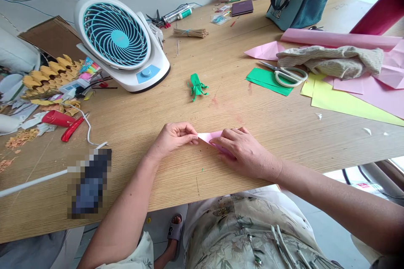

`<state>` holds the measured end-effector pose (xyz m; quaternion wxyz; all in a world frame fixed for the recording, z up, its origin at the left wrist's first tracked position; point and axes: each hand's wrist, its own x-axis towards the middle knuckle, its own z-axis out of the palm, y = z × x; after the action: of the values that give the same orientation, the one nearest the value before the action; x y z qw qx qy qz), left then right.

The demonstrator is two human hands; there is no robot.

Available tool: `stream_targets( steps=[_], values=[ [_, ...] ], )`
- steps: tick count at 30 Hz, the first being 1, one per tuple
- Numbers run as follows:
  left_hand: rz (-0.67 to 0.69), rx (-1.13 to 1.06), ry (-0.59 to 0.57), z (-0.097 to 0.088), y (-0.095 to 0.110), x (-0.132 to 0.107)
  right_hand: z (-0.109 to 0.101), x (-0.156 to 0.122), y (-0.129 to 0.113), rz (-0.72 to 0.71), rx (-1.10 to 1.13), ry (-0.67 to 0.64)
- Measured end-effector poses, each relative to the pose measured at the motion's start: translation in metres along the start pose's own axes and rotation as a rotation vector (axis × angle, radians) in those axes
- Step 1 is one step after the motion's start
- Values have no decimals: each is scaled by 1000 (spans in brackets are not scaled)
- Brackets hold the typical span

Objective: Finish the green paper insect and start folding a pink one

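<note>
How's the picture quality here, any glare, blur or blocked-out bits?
In the head view, pale light washes out the tabletop toward the upper right; a pixelated patch hides detail at lower left; the left hand, right hand and pink paper look reasonably sharp.

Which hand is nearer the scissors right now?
Right. The right hand rests on the folded pink paper, with the scissors beyond it and to its right. The left hand, at the paper's left tip, is farther from them.
</note>
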<state>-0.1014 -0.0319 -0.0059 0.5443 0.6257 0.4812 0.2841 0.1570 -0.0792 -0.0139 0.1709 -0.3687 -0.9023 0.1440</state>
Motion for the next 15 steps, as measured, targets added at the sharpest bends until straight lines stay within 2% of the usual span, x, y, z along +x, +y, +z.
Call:
stream_targets(
  steps=[8,12,15],
  values=[
    [-1,66,9,2,7,3,1,0,1,-6,14,21],
    [-24,164,-6,3,16,1,1,-2,0,-33,8,25],
    [17,296,-23,4,27,-1,1,-2,0,-77,-37,14]
  ],
)
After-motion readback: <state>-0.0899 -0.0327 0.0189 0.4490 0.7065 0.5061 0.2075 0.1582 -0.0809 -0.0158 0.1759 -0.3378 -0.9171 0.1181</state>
